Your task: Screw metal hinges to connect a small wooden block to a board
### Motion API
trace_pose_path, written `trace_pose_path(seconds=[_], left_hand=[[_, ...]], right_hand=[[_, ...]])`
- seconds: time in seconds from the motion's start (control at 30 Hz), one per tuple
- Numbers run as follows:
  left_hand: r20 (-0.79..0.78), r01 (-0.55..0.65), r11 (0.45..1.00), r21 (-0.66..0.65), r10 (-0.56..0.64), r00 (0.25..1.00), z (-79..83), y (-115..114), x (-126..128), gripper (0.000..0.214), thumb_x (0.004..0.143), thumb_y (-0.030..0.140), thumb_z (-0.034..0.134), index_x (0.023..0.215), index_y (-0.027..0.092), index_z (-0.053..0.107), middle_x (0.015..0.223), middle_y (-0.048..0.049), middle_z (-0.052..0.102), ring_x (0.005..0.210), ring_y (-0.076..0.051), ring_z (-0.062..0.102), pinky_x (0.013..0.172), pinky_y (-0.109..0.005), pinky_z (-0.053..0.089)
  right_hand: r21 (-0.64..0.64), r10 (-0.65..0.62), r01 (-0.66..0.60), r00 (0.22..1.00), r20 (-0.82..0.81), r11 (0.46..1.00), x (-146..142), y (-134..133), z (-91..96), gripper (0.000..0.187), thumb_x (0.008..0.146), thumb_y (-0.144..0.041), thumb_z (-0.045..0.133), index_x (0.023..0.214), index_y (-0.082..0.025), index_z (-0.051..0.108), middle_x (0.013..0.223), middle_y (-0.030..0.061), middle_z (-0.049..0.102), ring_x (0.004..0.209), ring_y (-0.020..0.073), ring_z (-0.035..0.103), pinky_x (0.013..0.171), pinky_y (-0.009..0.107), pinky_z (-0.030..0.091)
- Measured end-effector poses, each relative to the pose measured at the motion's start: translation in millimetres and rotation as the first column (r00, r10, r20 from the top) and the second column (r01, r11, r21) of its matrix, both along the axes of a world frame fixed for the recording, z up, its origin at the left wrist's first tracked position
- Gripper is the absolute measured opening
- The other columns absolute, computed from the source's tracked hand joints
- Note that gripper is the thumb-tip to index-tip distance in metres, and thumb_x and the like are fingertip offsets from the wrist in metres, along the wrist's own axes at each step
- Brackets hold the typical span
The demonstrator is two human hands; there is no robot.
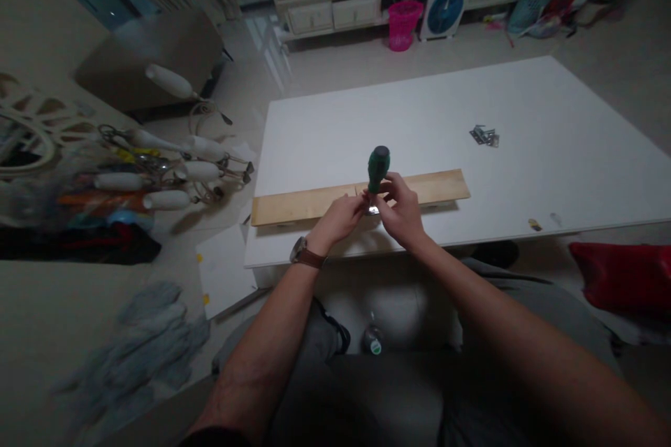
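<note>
Two hands crowd in on one green screwdriver (378, 169) — it stands more or less upright, with the handle poking up at 12 o'clock from the fingers and the shaft running down between them. The right hand (401, 215) has its fingers curled around the bottom of the handle, so that one's grasping the tool. The left hand (343, 218) has its fingertips bunched just beside the shaft at 9 o'clock, but I can't tell whether they're pinching anything. A shiny metal piece (372, 210) sits right under the shaft, and the fingers partly block it and hide the driver's tip.

All this is over a wooden plank (301, 206), stretching from 9 to 3 o'clock along the near edge of a big white panel (335, 129). From the hands, a little pile of metal hardware (485, 135) is at 2 o'clock, well apart, with a small yellowish bit (535, 224) at 3 on the same panel. Farther off: pink basket (403, 24) at 12, blue-and-white fan (446, 7) at 1, lamp with white shades (196, 171) between 9 and 10, grey cloth (152, 335) at 8.
</note>
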State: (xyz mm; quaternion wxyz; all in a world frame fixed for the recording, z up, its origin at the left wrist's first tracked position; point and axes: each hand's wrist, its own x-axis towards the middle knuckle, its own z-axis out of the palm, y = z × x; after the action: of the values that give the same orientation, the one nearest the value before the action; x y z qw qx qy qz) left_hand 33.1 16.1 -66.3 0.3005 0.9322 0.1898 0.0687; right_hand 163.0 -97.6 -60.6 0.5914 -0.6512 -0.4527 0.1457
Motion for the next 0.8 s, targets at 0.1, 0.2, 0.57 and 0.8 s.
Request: trace_pose_path(seconds=[0.1, 0.2, 0.57, 0.8], left_hand=[[0.000, -0.001, 1.000, 0.003, 0.001, 1.000, 0.7, -0.2, 0.1, 0.026, 0.107, 0.025, 0.049, 0.113, 0.017, 0.073, 0.108, -0.0122, 0.079, 0.098, -0.026, 0.073, 0.088, -0.034, 0.055], [-0.007, 0.002, 1.000, 0.006, -0.002, 1.000, 0.9, 0.0, 0.4, 0.025, 0.106, 0.021, 0.050, 0.115, 0.018, 0.073, 0.108, -0.0118, 0.080, 0.099, -0.026, 0.073, 0.089, -0.035, 0.054], [0.025, 0.013, 1.000, -0.008, -0.013, 1.000, -0.9, 0.3, -0.5, 0.028, 0.108, 0.027, 0.048, 0.117, 0.018, 0.073, 0.111, -0.0119, 0.080, 0.100, -0.027, 0.073, 0.090, -0.036, 0.054], [0.020, 0.010, 1.000, 0.010, -0.010, 1.000, -4.8, 1.4, -0.2, 0.027, 0.108, 0.026, 0.047, 0.117, 0.019, 0.072, 0.112, -0.0115, 0.080, 0.101, -0.026, 0.073, 0.091, -0.036, 0.054]], right_hand=[[0.014, -0.010, 0.009, 1.000, 0.022, 1.000, 0.4, 0.5, 0.6, 0.034, 0.088, -0.035, 0.072, 0.118, -0.025, 0.062, 0.092, 0.0032, 0.078, 0.084, 0.0221, 0.075, 0.059, 0.030, 0.054], [0.018, -0.032, 0.032, 0.999, 0.038, 0.999, 1.5, 1.6, 0.3, 0.033, 0.085, -0.037, 0.075, 0.114, -0.025, 0.062, 0.091, 0.0025, 0.076, 0.084, 0.0217, 0.074, 0.060, 0.029, 0.054], [-0.002, -0.034, 0.034, 0.999, 0.031, 0.999, -0.2, -0.7, -2.0, 0.031, 0.086, -0.026, 0.066, 0.117, -0.025, 0.063, 0.093, 0.0030, 0.077, 0.073, 0.0188, 0.071, 0.056, 0.028, 0.051], [0.005, -0.025, 0.025, 0.997, 0.070, 1.000, 0.3, 0.7, 0.7, 0.026, 0.088, -0.036, 0.069, 0.111, -0.025, 0.061, 0.093, 0.0031, 0.075, 0.085, 0.0214, 0.072, 0.061, 0.030, 0.054]])
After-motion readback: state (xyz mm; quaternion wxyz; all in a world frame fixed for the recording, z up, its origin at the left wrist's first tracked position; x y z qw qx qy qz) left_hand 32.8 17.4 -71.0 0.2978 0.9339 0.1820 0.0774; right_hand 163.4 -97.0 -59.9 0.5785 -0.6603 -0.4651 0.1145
